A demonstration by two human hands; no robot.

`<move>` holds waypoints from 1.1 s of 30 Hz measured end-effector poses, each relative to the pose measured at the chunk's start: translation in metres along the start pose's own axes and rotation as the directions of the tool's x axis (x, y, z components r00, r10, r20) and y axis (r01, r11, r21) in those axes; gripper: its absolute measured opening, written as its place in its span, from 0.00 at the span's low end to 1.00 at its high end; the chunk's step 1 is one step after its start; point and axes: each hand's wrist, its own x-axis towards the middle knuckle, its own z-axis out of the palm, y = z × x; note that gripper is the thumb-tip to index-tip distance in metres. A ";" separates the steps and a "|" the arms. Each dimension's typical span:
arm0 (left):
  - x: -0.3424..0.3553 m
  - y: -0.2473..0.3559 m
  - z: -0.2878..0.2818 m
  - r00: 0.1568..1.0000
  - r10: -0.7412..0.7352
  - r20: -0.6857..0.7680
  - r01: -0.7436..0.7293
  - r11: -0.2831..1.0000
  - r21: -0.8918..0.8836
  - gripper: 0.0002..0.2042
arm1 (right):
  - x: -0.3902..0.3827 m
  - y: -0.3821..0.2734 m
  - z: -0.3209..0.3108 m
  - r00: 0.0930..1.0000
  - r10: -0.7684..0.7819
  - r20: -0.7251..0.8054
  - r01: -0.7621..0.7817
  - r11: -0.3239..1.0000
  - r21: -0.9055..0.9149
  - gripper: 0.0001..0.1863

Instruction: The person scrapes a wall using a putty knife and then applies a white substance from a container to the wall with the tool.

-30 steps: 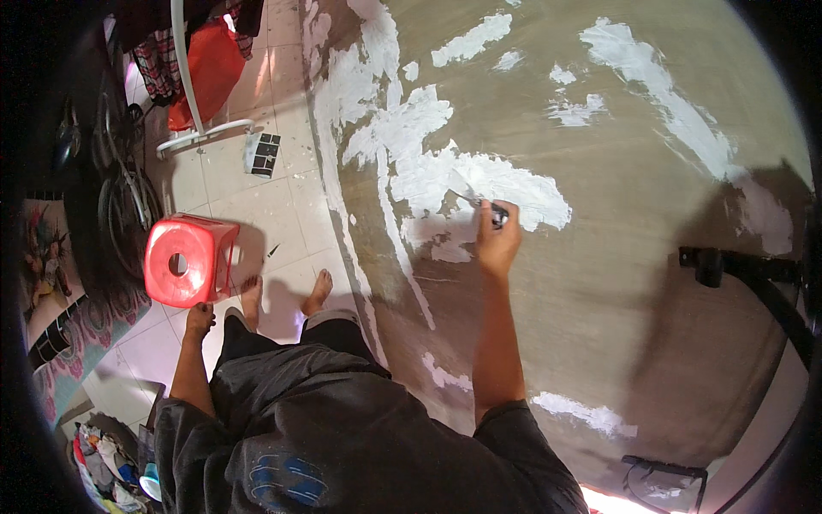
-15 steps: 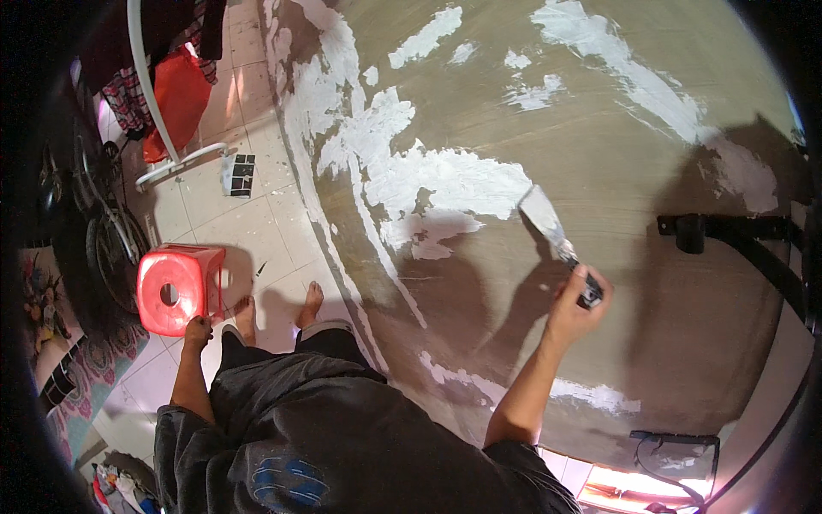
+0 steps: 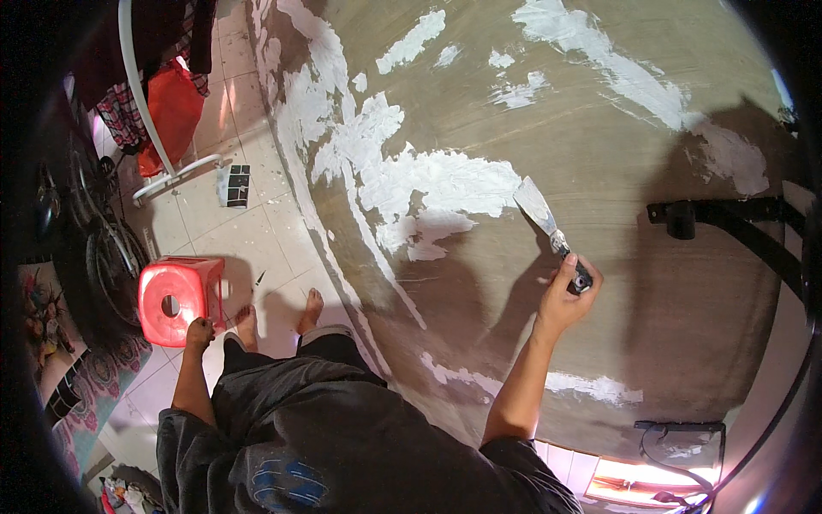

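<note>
My right hand is closed around the dark handle of a putty knife. The knife's flat blade is smeared with white, and its tip meets the right end of a broad white filler patch on the grey-brown wall. My left hand hangs low with its fingers curled, over the near right corner of a red plastic stool. Whether that hand holds anything is hidden.
A black metal bracket juts from the wall at right. At left, a white rack leg and a black-and-white piece rest on the tiled floor. A bicycle stands beyond the stool. My bare feet are beside the wall.
The view has shifted slightly. My right hand and the putty knife have moved a little left and up along the filler's right end. The left hand stays by the stool.
</note>
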 end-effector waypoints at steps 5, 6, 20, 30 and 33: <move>-0.011 -0.019 -0.001 0.992 -0.119 -0.040 0.121 0.992 0.031 0.16 | 0.002 0.006 0.028 1.000 -0.015 0.020 0.016 0.999 -0.031 0.13; -0.013 -0.022 0.000 0.989 -0.142 -0.038 0.143 0.990 0.004 0.16 | 0.003 0.009 0.035 0.999 -0.042 0.006 0.043 0.998 -0.050 0.13; -0.010 -0.053 -0.002 0.994 -0.096 -0.043 0.096 0.995 -0.016 0.15 | -0.023 -0.002 0.125 0.964 -0.092 0.248 0.101 0.995 -0.025 0.13; -0.038 -0.046 -0.005 0.979 -0.166 -0.116 0.157 0.984 -0.084 0.16 | -0.013 -0.009 0.120 0.954 -0.144 0.263 0.175 0.980 -0.097 0.12; -0.043 -0.042 0.001 0.977 -0.182 -0.114 0.167 0.977 -0.132 0.15 | -0.011 -0.006 0.119 0.947 -0.149 0.285 0.180 0.980 -0.087 0.12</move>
